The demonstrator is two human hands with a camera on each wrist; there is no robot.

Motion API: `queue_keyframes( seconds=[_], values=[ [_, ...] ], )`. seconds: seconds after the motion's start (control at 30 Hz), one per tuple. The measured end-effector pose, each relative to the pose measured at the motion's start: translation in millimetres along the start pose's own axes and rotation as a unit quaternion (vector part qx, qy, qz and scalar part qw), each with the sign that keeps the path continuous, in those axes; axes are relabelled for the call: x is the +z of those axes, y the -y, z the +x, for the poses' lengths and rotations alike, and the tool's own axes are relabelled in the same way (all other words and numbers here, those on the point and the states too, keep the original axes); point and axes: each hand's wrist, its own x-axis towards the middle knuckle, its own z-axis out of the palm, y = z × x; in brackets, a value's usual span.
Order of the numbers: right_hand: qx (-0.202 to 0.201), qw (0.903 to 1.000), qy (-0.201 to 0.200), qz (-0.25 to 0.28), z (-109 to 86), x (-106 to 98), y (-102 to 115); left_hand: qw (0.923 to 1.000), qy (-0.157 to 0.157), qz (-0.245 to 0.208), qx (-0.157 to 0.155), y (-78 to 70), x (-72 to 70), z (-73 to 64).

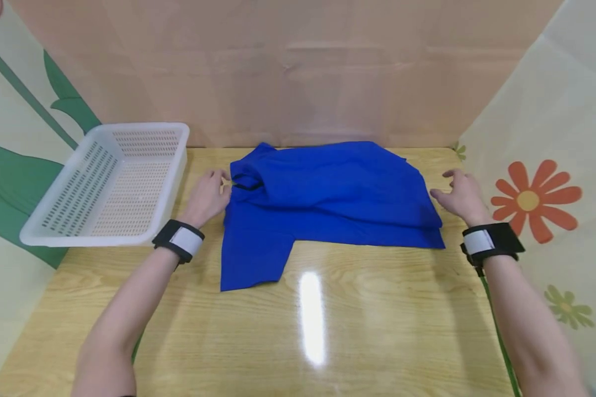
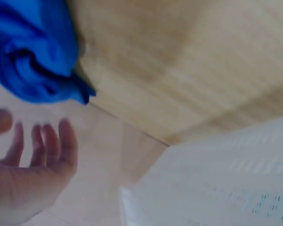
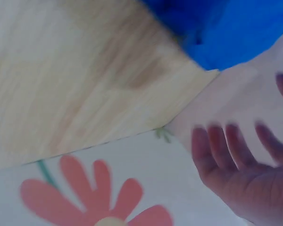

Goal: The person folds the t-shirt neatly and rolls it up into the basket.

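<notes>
A blue short-sleeved shirt (image 1: 338,187) lies sideways on the table, its upper layer doubled over and a sleeve (image 1: 255,262) spread toward the near side. Its dark neck opening (image 1: 248,182) faces left. Beside that collar end is my left hand (image 1: 209,196), fingers loosely bent and holding nothing. In the left wrist view, the left hand (image 2: 37,165) shows a gap between its thumb and fingers, apart from the blue cloth (image 2: 42,56). Off the shirt's right end hovers my right hand (image 1: 461,196), relaxed. The right wrist view also shows the right hand (image 3: 247,169) with nothing in it.
A white perforated plastic basket (image 1: 171,212) stands at the left, close to my left forearm. The wooden table (image 1: 377,320) meets a pinkish backdrop (image 1: 328,77) along its far edge. Flower-patterned sheets (image 1: 531,138) rise at both sides. Each wrist wears a black strap (image 1: 491,245).
</notes>
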Motion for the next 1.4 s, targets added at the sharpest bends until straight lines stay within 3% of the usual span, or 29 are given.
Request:
queue_keyframes(
  seconds=[0.1, 0.17, 0.23, 0.3, 0.4, 0.47, 0.57, 0.63, 0.7, 0.8, 0.9, 0.97, 1.07, 1.13, 1.2, 1.27, 1.3, 1.37, 1.4],
  values=[
    [0.046, 0.9929, 0.107, -0.023, -7.8, -5.1, -14.2, 0.9956, 0.075, 0.046, -0.033, 4.5, -0.2, -8.1],
    [0.085, 0.9761, 0.197, -0.033, -12.3, -7.7, -21.1, 0.9871, 0.13, 0.068, -0.063, 7.5, -1.4, -11.9],
    [0.118, 0.9511, 0.283, -0.036, -16.0, -8.7, -26.3, 0.9755, 0.184, 0.081, -0.089, 9.5, -2.0, -14.5],
    [0.139, 0.9299, 0.339, -0.037, -19.1, -7.3, -28.9, 0.9606, 0.24, 0.077, -0.117, 10.3, -1.9, -16.7],
    [0.145, 0.9131, 0.379, -0.035, -22.6, -2.8, -29.8, 0.9456, 0.288, 0.05, -0.142, 9.1, -1.1, -19.6],
    [0.14, 0.9106, 0.388, -0.027, -23.7, 1.7, -27.4, 0.9419, 0.301, 0.036, -0.146, 8.2, -0.5, -20.7],
    [0.115, 0.9114, 0.395, -0.003, -22.0, 8.7, -22.3, 0.9452, 0.301, 0.003, -0.127, 9.9, 0.6, -20.9],
    [0.097, 0.9126, 0.397, 0.016, -19.5, 12.5, -19.3, 0.948, 0.293, -0.043, -0.115, 12.0, 0.3, -20.1],
    [0.086, 0.9136, 0.395, 0.047, -16.7, 14.6, -18.5, 0.9428, 0.285, -0.125, -0.119, 13.9, -2.0, -19.1],
    [0.084, 0.9203, 0.367, 0.106, -13.7, 14.2, -21.3, 0.9174, 0.263, -0.264, -0.141, 13.2, -7.4, -17.5],
    [0.079, 0.9255, 0.315, 0.195, -13.0, 9.3, -24.6, 0.8815, 0.228, -0.378, -0.167, 9.3, -12.8, -16.3],
    [0.074, 0.9223, 0.269, 0.268, -13.2, 3.6, -24.0, 0.8581, 0.2, -0.439, -0.177, 5.5, -15.7, -16.1],
    [0.079, 0.8975, 0.204, 0.383, -14.7, -6.2, -18.5, 0.825, 0.16, -0.51, -0.184, 1.5, -19.7, -15.5],
    [0.083, 0.868, 0.181, 0.455, -15.2, -11.6, -15.4, 0.8088, 0.146, -0.538, -0.188, 0.4, -22.8, -16.0],
    [0.094, 0.8459, 0.175, 0.495, -15.1, -14.9, -15.2, 0.7993, 0.143, -0.551, -0.192, 1.2, -25.6, -17.0],
    [0.104, 0.8359, 0.187, 0.505, -14.2, -16.4, -18.0, 0.7949, 0.153, -0.552, -0.199, 2.8, -28.2, -19.0],
    [0.109, 0.8343, 0.199, 0.502, -13.2, -16.4, -20.1, 0.7949, 0.16, -0.549, -0.204, 3.6, -29.1, -20.1],
    [0.116, 0.8457, 0.221, 0.472, -11.9, -15.5, -23.5, 0.7994, 0.176, -0.533, -0.214, 5.0, -31.0, -22.5],
    [0.116, 0.8455, 0.234, 0.466, -11.5, -15.2, -25.2, 0.803, 0.185, -0.522, -0.221, 5.7, -32.1, -23.6]
  ],
)
